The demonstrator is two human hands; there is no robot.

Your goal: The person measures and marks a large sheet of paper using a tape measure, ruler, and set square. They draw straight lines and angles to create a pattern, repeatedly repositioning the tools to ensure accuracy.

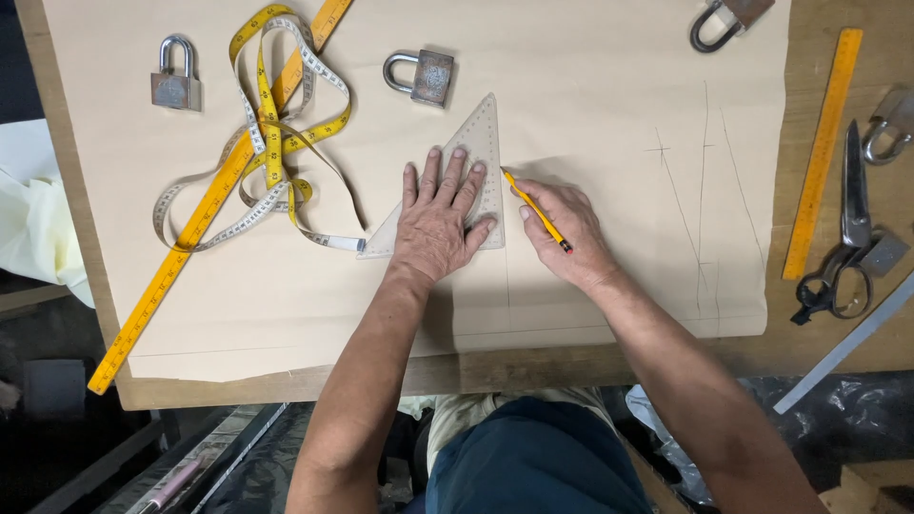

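While the left hand (440,221) lies flat with spread fingers on the clear set square (473,157), pinning it to the tan pattern paper (590,86), the right hand (564,233) grips a yellow pencil (535,209) whose tip touches the paper at the square's right edge. By the look of it, a line is being ruled along that edge; the stroke calls for steady downward pressure so the square does not slip. Left of the square lie a tangled measuring tape (271,143) and a long yellow ruler (205,214), with padlocks (422,74) above it weighing the paper down. Well to the square's right, off the paper on the desk (800,352), rest a second yellow ruler (823,152) and scissors (847,238). Nothing crowds the pencil's path.
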